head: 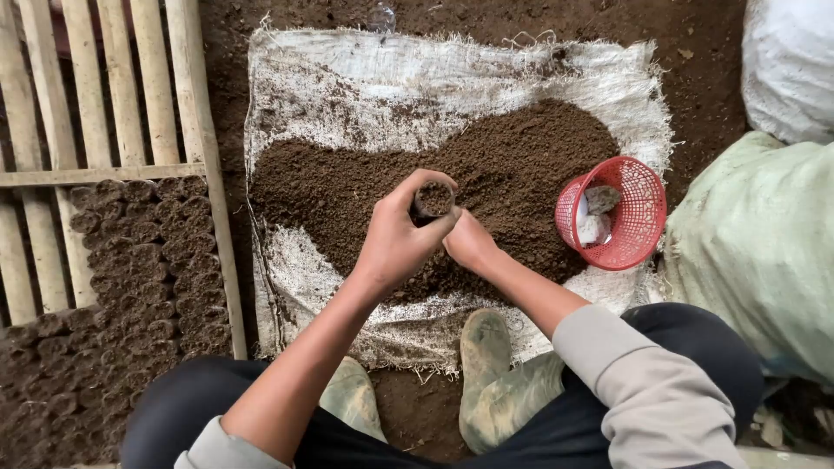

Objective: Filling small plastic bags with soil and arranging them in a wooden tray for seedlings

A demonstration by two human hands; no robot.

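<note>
My left hand (395, 239) is wrapped around a small clear seedling bag (433, 201) filled to the brim with dark soil, held upright above the soil heap (512, 174). My right hand (469, 241) sits just below and to the right of the bag, fingers curled under it and touching the soil; whether it grips anything is hidden. The brown soil heap lies spread across a white woven sack (365, 78) on the ground.
A red mesh basket (638, 221) holding pale bags lies tilted at the sack's right edge. Rows of filled soil bags (148, 260) stand at left beside a bamboo slat frame (104, 87). Large pale sacks (764, 234) sit at right. My muddy boots (486, 382) rest at the sack's near edge.
</note>
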